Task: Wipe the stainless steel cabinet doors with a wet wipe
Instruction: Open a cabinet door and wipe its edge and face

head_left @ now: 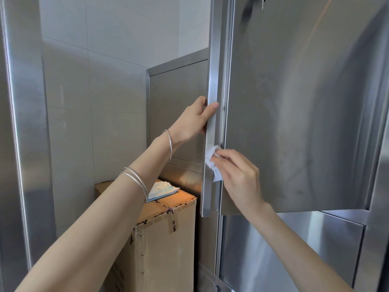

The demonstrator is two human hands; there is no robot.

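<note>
The left hand curls its fingers round the left edge of the open cabinet door, while just below it the right hand pinches a bunched wet wipe against that same edge. Faint streaks show on the door's broad face, so most of the wiping looks left to do. 1 pack of wipes lies on a cardboard box to the left.

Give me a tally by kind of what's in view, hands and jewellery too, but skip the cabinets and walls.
Hands: 2 (left hand gripping the door edge, right hand holding the wipe)
Bangles: 3
Wipe: 1
Wipe pack: 1
Box: 1
Total: 8
</note>
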